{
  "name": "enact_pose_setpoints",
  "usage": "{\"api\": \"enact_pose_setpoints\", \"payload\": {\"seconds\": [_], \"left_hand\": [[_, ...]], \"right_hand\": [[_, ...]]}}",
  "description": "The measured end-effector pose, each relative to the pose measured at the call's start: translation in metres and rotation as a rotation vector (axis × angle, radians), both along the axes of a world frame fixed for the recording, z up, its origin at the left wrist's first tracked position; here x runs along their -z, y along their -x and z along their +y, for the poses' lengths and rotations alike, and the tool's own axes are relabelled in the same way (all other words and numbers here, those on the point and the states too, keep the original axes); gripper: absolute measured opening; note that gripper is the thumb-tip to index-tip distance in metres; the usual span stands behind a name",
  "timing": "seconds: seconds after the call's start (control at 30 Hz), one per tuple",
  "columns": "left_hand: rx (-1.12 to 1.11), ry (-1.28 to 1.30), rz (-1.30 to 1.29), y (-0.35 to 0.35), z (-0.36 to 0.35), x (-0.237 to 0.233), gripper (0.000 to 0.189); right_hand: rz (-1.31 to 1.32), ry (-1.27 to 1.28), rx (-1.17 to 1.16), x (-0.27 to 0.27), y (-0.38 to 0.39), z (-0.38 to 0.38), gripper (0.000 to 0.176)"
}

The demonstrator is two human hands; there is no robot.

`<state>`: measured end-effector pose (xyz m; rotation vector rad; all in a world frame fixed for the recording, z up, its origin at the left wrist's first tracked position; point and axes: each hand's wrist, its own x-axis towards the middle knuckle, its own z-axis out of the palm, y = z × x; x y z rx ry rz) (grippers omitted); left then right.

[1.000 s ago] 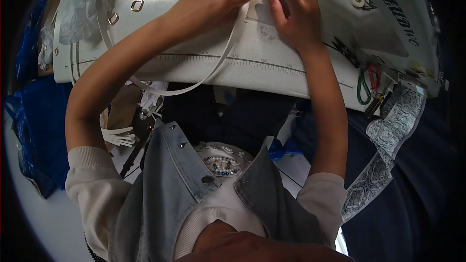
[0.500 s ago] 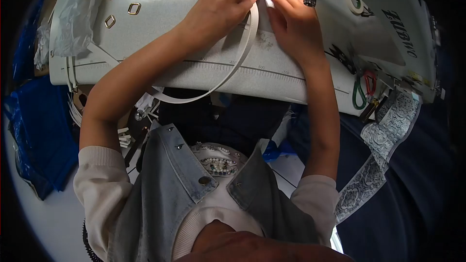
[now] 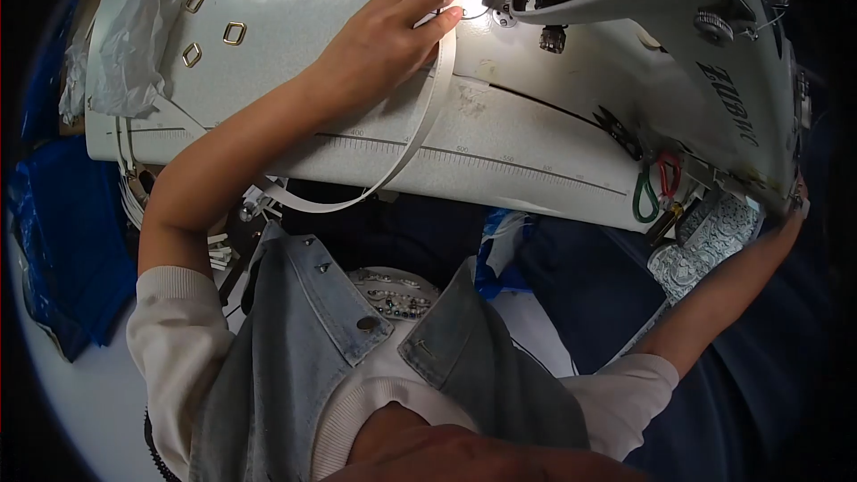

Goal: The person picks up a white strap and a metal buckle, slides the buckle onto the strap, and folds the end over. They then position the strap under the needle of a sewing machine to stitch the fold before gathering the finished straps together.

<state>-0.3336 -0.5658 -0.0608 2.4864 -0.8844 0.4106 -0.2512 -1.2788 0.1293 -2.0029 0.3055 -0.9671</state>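
A long, narrow white strap runs from the needle area of the sewing machine, loops over the table's front edge and passes under my left forearm. My left hand holds the strap's upper end between thumb and fingers, close beside the lit presser foot area. My right hand is at the far right end of the machine, beside its body. Most of its fingers are hidden there, so its grip does not show.
Several gold rectangular rings lie at the upper left, near a crumpled clear plastic bag. Black snips and scissors with red and green handles lie on the right. Patterned lace trim hangs off the right edge.
My right hand has left the needle area and moved to the machine's right end. My left hand stays on the strap. The view has shifted slightly, and the needle area now shows brightly lit.
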Motion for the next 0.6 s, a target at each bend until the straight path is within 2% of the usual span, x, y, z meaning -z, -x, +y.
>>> {"api": "enact_pose_setpoints", "payload": {"seconds": [0.03,0.07,0.13,0.2,0.23,0.3,0.33,0.4,0.47,0.53,0.6], "left_hand": [[0.000,0.017,-0.004,-0.001,0.001,0.001,0.031],[0.000,0.018,0.001,-0.001,0.001,0.002,0.031],[-0.006,0.042,0.010,0.000,0.001,0.003,0.030],[0.000,0.047,0.007,-0.002,0.001,0.005,0.030],[0.009,0.049,0.004,-0.003,0.001,0.006,0.029],[0.006,0.035,0.000,-0.003,-0.001,0.007,0.029],[0.002,0.023,-0.007,-0.003,-0.002,0.007,0.028],[0.003,0.021,-0.011,-0.003,-0.003,0.007,0.028],[0.000,0.022,-0.012,-0.003,-0.003,0.008,0.027],[-0.007,0.016,-0.048,-0.004,-0.005,0.009,0.027],[-0.014,0.010,-0.058,-0.005,-0.006,0.006,0.029]], "right_hand": [[0.084,-0.073,0.012,0.009,0.009,0.011,0.031],[0.169,-0.147,0.025,0.023,0.032,0.074,0.032],[0.254,-0.212,0.041,0.043,0.043,0.066,0.034],[-0.232,-0.080,0.042,0.091,0.068,0.096,0.043],[-0.227,-0.079,0.045,0.088,0.070,0.089,0.043],[-0.177,-0.303,-0.087,0.075,0.067,0.056,0.042],[-0.178,-0.305,-0.082,0.057,0.059,0.049,0.042],[0.292,-0.366,0.171,0.013,0.035,0.040,0.045],[0.343,-0.340,0.120,0.012,0.018,0.005,0.045],[0.395,-0.313,0.067,0.015,0.016,0.005,0.044],[0.191,-0.290,0.133,0.031,0.028,0.040,0.043]]}}
